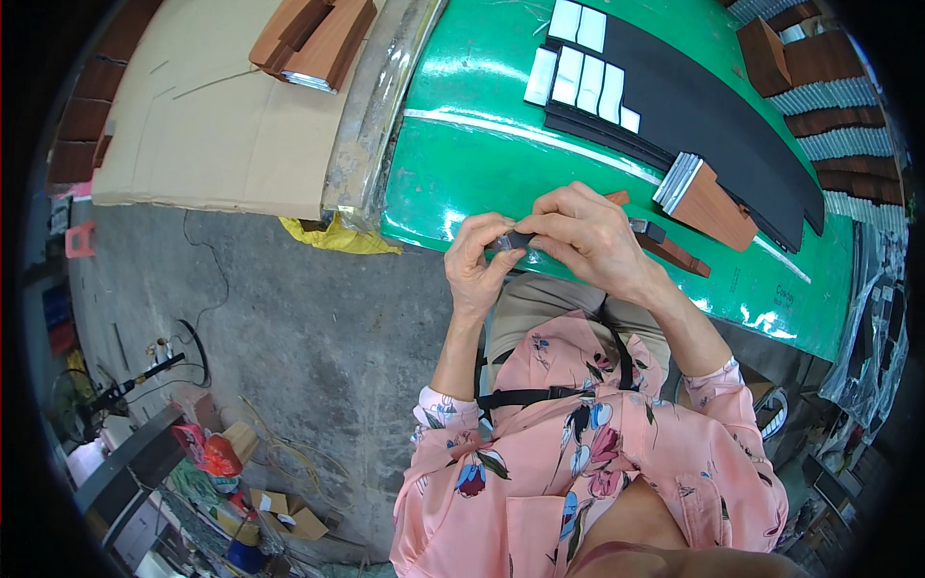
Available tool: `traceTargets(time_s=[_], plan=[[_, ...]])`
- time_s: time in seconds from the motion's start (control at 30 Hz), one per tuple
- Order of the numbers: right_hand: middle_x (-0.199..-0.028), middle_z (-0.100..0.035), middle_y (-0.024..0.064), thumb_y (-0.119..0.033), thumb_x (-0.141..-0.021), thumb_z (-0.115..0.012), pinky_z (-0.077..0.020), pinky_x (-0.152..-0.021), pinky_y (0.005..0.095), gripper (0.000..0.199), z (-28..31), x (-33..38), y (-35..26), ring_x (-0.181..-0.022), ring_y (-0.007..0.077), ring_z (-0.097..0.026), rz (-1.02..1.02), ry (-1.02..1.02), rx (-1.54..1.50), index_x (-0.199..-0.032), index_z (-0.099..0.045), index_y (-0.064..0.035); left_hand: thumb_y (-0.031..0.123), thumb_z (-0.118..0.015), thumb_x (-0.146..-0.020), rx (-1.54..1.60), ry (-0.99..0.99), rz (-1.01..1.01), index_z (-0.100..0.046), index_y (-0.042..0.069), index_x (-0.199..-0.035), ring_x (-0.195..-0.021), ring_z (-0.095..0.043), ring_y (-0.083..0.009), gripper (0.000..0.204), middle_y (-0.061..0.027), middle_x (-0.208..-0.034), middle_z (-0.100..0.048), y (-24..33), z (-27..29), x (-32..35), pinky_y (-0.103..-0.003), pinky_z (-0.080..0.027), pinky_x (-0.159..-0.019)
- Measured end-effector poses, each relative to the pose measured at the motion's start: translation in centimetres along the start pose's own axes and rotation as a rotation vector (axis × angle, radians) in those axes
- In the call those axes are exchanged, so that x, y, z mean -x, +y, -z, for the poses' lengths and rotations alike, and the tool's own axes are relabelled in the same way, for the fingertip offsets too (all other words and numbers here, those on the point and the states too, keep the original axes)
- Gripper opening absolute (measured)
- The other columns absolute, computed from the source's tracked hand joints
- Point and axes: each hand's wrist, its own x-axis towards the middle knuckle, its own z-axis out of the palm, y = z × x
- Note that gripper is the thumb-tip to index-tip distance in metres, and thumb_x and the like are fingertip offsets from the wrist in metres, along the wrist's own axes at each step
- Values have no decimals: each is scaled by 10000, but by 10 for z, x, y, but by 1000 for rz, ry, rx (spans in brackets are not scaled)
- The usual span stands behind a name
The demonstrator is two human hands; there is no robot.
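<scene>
My left hand [473, 264] and my right hand [590, 237] meet over the near edge of the green table [472, 183]. Thumbs and fingers of both pinch a small dark piece [521, 240], with something clear and shiny at its left end. The fingers cover much of it, so its exact kind is not visible. Just right of my right hand lie a reddish-brown wood-grain strip [676, 253] and a small dark block [647, 229]. Farther right, a stack of brown wood-grain pieces [718, 207] with pale grey ends rests on the table.
Long black panels [713, 106] lie at the back, white rectangles [588, 87] at their left end. Brown pieces [318, 39] sit on a cardboard-covered surface [231, 125] to the left. Stacked brown pieces [833, 91] stand far right. Cables and a cardboard box [289, 513] are on the floor.
</scene>
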Motion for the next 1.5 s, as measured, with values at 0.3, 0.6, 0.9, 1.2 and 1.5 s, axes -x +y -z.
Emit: traceTargets(time_s=[0.3, 0.6, 0.9, 1.2, 1.5], plan=[[-881, -583, 57, -35, -696, -714, -468, -652, 335, 245, -4, 3, -5, -794, 227, -554, 5, 35, 40, -933, -661, -66, 59, -757, -708, -13, 41, -29, -633, 30, -999, -857, -576, -167, 318, -98, -989, -593, -4, -2, 2, -262, -465, -677], [-1017, -612, 76, -81, -726, -710, -482, -713, 328, 302, 10, 8, 8, -881, 241, -578, -33, 188, -3, -1023, -657, -61, 109, -751, -742, -10, 28, -1, -627, 21, -1004, -866, -553, -151, 303, -80, -1000, -584, -2, -3, 0, -248, -436, -690], [-947, -625, 44, -85, -724, -698, -494, -675, 315, 231, -4, 17, 6, -824, 217, -587, -2, 163, 36, -953, -669, -81, 60, -710, -781, 179, 149, 39, -611, 27, -1028, -904, -556, -183, 268, -100, -995, -588, 4, -15, 0, -284, -448, -754], [-964, -591, 47, -10, -701, -612, -512, -677, 311, 265, -18, 23, 5, -843, 219, -580, 99, 322, 158, -949, -652, -94, -24, -601, -852, -511, 45, -340, -583, 27, -1066, -875, -570, -247, 221, -141, -963, -575, 11, -8, -4, -334, -479, -745], [-983, -625, 104, -27, -774, -630, -523, -733, 353, 238, 79, 39, 31, -892, 277, -622, 49, 382, 178, -1008, -632, -66, -21, -626, -829, -637, -100, -328, -589, 24, -1078, -852, -589, -252, 256, -137, -954, -598, 24, -5, -12, -333, -488, -713]])
